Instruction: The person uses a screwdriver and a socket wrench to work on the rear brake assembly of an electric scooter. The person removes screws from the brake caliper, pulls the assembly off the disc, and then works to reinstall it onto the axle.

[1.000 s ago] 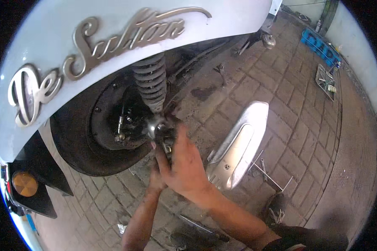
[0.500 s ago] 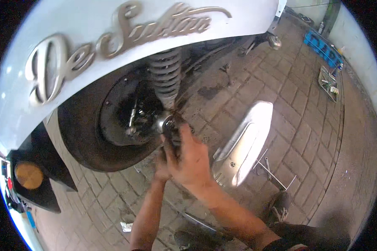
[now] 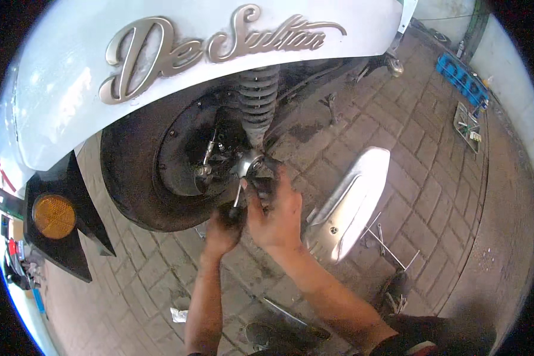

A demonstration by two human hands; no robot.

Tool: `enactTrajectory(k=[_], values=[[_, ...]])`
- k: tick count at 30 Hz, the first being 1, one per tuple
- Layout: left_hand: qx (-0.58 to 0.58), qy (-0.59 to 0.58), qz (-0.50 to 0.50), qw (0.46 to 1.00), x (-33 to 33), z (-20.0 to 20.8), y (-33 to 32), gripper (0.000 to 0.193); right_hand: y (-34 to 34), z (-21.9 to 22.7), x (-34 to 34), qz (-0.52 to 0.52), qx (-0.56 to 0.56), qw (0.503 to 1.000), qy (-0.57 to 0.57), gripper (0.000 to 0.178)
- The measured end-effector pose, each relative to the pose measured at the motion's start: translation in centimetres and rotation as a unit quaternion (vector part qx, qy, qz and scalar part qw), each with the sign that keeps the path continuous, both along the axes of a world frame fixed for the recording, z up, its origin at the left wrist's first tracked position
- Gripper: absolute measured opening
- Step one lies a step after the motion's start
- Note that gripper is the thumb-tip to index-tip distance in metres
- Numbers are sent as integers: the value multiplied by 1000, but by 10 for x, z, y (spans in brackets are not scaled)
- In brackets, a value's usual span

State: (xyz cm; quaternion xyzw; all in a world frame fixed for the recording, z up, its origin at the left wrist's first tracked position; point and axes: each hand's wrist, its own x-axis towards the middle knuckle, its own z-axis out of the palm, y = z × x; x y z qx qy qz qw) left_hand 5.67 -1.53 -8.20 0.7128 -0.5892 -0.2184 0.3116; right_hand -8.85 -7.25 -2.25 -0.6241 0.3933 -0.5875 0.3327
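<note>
Under a vehicle's white body panel [image 3: 71, 124], a black wheel [image 3: 124, 178] shows its hub side, with a grey coil spring [image 3: 258, 98] above it. Below the spring is a shiny silver round part [image 3: 249, 164]. My left hand [image 3: 222, 232], dark with grime, is closed below the hub around a thin metal rod-like tool [image 3: 238, 196] that points up toward the silver part. My right hand [image 3: 277, 216] is closed beside it, thumb near the rod and fingers curled at the silver part's right side. What lies inside that grip is dark and hidden.
A silver cover [image 3: 356, 202] lies on the brick paving, right of my hands, beside a T-shaped wrench [image 3: 391, 255]. A long thin tool [image 3: 285, 311] and a white scrap [image 3: 178, 315] lie nearer. Farther right are a blue crate [image 3: 463, 80] and a tray [image 3: 467, 127]. An orange reflector [image 3: 54, 216] is at left.
My view has shifted, so the wheel and panel sit farther right. My hands have moved apart a little, and the thin rod now shows between them.
</note>
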Motion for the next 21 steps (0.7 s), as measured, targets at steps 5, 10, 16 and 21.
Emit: enactTrajectory(k=[5,10,16,21], values=[[55,10,30,998,-1,36,16,37,8,12,-1,-28,49,998,-4,41],[30,-61,29,997,8,47,39,37,5,0,12,25,133,985,-103,55],[44,-278,-86,956,35,79,44,36,0,10,14,82,190,956,-206,61],[81,-267,-121,953,25,139,31,37,1,47,-3,63,296,942,-148,56]])
